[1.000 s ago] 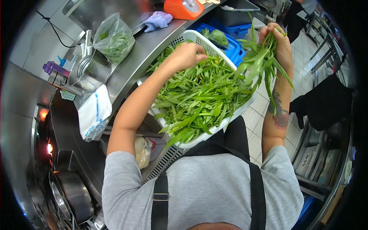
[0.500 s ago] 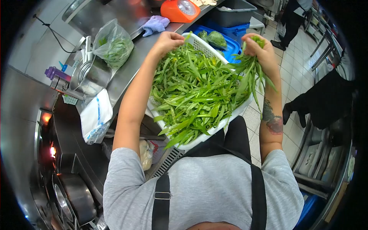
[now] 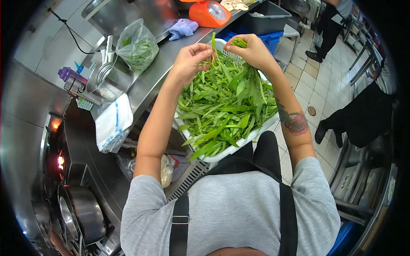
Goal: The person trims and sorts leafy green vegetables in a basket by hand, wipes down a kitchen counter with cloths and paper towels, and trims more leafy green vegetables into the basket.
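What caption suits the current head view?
Left hand pinches a stem; right hand grips leafy greens over a heaped white basket.

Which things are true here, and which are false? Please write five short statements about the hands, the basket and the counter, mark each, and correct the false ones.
1. The left hand holds a green stem. True.
2. The right hand is empty. False: it holds a bunch of greens.
3. The basket is black. False: it is white.
4. A purple cloth lies on the counter. True.
5. The orange scale is on the floor. False: it stands on the counter.
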A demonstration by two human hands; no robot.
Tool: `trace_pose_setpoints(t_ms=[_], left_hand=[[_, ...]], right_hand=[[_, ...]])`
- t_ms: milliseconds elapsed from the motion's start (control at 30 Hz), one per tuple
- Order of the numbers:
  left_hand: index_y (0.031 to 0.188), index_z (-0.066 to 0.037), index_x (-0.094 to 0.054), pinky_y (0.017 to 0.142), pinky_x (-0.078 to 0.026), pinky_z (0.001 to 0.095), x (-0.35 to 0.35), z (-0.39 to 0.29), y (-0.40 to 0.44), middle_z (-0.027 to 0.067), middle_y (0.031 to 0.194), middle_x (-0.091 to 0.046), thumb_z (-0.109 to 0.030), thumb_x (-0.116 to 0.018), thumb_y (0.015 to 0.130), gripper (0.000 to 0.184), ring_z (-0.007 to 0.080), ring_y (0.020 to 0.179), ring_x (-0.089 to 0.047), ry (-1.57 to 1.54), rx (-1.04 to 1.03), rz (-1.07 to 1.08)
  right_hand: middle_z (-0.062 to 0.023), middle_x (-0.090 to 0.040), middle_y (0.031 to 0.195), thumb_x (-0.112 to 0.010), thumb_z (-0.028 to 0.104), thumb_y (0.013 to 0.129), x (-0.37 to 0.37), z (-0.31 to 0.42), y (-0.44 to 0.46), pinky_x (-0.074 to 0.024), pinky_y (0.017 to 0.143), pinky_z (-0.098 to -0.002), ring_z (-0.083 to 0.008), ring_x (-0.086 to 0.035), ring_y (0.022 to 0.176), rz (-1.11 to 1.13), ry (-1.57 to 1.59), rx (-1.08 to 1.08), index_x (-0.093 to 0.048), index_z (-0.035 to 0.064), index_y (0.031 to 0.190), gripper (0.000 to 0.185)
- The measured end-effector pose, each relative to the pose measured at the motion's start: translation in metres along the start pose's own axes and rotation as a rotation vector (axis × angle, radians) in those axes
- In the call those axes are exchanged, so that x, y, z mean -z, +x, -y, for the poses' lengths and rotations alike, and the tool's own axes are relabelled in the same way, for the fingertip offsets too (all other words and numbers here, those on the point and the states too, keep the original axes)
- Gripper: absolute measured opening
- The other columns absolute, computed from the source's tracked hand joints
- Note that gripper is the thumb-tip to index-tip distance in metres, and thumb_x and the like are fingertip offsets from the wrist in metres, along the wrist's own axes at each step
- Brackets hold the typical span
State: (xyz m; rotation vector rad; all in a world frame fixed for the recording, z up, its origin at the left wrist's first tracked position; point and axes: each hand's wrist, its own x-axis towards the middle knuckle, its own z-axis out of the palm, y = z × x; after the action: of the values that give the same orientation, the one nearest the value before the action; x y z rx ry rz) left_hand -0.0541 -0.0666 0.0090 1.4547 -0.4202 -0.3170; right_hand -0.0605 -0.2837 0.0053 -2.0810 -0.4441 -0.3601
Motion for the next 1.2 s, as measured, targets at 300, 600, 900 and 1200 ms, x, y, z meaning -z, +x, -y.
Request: trace_pose_setpoints(t_ms=[300, 600, 900, 1200], left_hand=[[0.094, -0.002, -0.062, 0.062, -0.049, 0.0215, -0.025, 0.015, -0.008, 0.0025, 0.083, -0.066, -0.012, -0.065, 0.084, 0.014, 0.0071, 0.072, -0.061, 0.123, -0.161, -0.112], [0.095, 0.0, -0.061, 0.061, -0.05, 0.0246, -0.015, 0.012, -0.009, 0.006, 0.084, -0.066, -0.011, -0.062, 0.085, 0.015, 0.0092, 0.07, -0.06, 0.024, -0.138, -0.279], [0.101, -0.003, -0.058, 0.072, -0.052, 0.0303, 0.028, 0.01, -0.012, 0.0059, 0.09, -0.063, -0.013, -0.059, 0.088, 0.016, 0.0151, 0.078, -0.06, -0.466, -0.037, -0.056], [0.099, 0.0, -0.057, 0.074, -0.056, 0.0326, -0.015, 0.033, -0.003, 0.0076, 0.085, -0.06, -0.013, -0.06, 0.088, 0.018, 0.0171, 0.077, -0.061, -0.645, -0.032, 0.024]], right_hand=[[0.0023, -0.063, 0.072, -0.069, 0.022, 0.08, -0.014, -0.001, -0.007, -0.0428, 0.06, -0.023, -0.0061, -0.052, 0.064, -0.161, 0.187, 0.165, -0.069, 0.0014, 0.086, 0.022], [-0.0032, -0.059, 0.061, -0.072, 0.025, 0.075, 0.01, 0.014, -0.017, -0.0419, 0.055, -0.0268, -0.0077, -0.049, 0.057, -0.093, -0.079, 0.096, -0.067, -0.0013, 0.081, 0.028], [-0.0165, -0.067, 0.082, -0.071, 0.02, 0.074, 0.007, -0.035, -0.037, -0.0487, 0.072, -0.0324, -0.0218, -0.065, 0.076, 0.316, -0.496, 0.08, -0.068, 0.0022, 0.097, 0.029], [-0.0012, -0.065, 0.076, -0.067, 0.018, 0.082, -0.018, 0.013, -0.004, -0.0457, 0.065, -0.022, -0.0049, -0.056, 0.07, 0.124, 0.39, 0.119, -0.068, 0.0005, 0.095, 0.022]])
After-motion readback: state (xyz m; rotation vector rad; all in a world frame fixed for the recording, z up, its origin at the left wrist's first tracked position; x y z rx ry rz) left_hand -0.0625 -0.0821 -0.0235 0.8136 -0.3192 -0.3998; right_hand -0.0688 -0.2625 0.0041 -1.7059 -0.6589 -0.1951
